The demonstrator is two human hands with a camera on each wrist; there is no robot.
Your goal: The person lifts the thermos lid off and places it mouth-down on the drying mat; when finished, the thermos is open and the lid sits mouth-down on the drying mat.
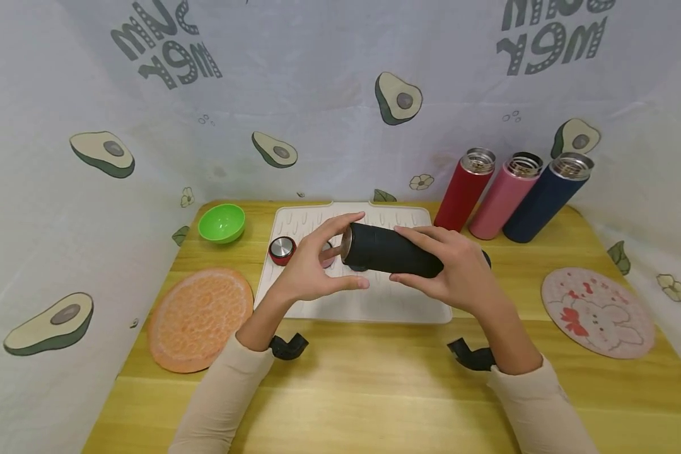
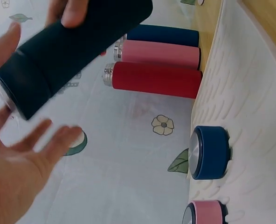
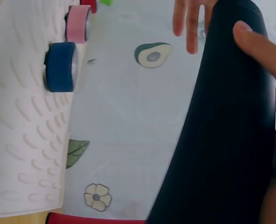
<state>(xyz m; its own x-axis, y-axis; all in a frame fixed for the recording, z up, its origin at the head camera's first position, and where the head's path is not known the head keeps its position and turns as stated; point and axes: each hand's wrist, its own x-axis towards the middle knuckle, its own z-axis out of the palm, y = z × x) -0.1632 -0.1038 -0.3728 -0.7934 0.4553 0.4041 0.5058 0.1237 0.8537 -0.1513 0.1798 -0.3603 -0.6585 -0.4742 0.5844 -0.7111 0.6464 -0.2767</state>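
Observation:
My right hand (image 1: 456,268) grips a black thermos bottle (image 1: 394,251) round its body and holds it nearly level above the white drying mat (image 1: 386,302). The bottle's capped end, with a silvery disc, points left. Around that end, my left hand (image 1: 314,261) has its fingers and thumb spread; in the left wrist view they stand apart from the cap's sides. Below on the mat sit a red lid (image 1: 282,250), a pink lid (image 3: 77,23) and a blue lid (image 2: 210,152), the last two partly hidden in the head view.
Lidless red (image 1: 465,189), pink (image 1: 505,195) and navy (image 1: 547,198) thermos bottles stand upright at the back right. A green bowl (image 1: 222,223) is at the back left. An orange round placemat (image 1: 201,318) lies left, a pink rabbit placemat (image 1: 598,312) right. A patterned curtain hangs behind.

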